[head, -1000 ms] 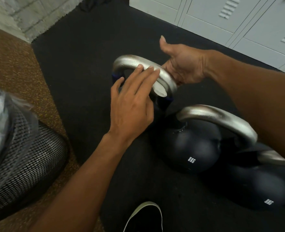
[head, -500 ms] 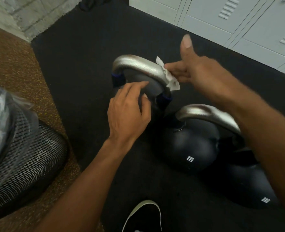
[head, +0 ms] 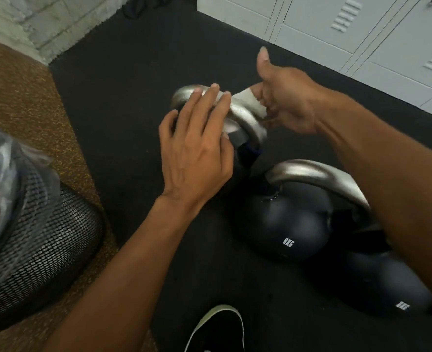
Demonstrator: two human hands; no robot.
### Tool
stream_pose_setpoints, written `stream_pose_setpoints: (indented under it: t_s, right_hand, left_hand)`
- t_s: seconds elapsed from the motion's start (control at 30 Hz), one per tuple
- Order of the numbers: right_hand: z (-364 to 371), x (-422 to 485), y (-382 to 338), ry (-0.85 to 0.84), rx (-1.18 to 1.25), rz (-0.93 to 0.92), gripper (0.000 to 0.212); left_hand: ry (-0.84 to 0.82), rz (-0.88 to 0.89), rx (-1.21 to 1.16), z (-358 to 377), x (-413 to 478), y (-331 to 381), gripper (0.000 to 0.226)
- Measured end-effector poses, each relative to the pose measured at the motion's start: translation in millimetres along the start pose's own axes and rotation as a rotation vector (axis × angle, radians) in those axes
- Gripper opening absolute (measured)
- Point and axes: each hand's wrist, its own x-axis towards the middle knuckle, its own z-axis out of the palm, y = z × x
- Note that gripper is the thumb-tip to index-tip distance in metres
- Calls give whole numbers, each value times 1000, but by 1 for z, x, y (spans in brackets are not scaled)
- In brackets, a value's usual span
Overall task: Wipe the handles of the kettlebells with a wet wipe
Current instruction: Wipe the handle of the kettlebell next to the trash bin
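Wet wipe [head: 244, 95] pinched by right fingers [head: 260, 97]; left fingers [head: 206, 97] straight on handle [head: 247, 120].

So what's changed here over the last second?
The left hand has come up from below the far kettlebell's handle and lays straight fingers over it. The right hand still pinches the wet wipe against the handle. The two nearer kettlebells and the mesh bin stayed put.
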Motion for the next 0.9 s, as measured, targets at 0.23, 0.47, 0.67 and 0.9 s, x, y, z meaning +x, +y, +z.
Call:
stream_pose_setpoints:
  t_s: [0.23, 0.47, 0.67, 0.9]
  right_hand:
    - [-6, 28, 15, -451, 140, 164, 105]
    - [-10, 19, 10, -321, 33, 58, 107]
    - [-6, 1, 6, -61, -61, -79, 87]
    - [26, -62, 10, 217, -509, -197, 50]
  left_hand:
    - [0, 75, 92, 17, 1, -15, 62]
    - [53, 119, 81, 21, 5, -23, 57]
    - [36, 97, 51, 23, 5, -24, 54]
    - [61, 105, 32, 24, 4, -27, 54]
